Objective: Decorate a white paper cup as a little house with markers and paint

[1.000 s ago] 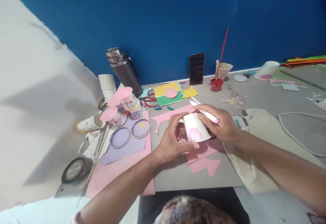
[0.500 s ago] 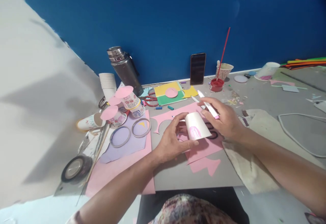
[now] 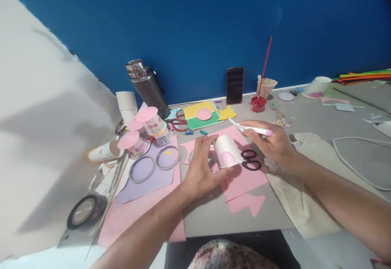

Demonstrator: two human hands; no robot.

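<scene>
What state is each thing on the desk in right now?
left hand: gripping the paper cup
paper cup: tipped on its side, pink patch showing
right hand: holding the marker
marker: capped, off the cup
scissors: lying closed on pink paper
phone: upright, screen dark
flask: standing, lid on

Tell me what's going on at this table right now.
A person is doing paper craft. Their left hand holds a white paper cup with a pink shape drawn on it, tipped over above pink paper. Their right hand holds a pink marker, off the cup. Black scissors lie beside the cup, and decorated cups sit to the left.
</scene>
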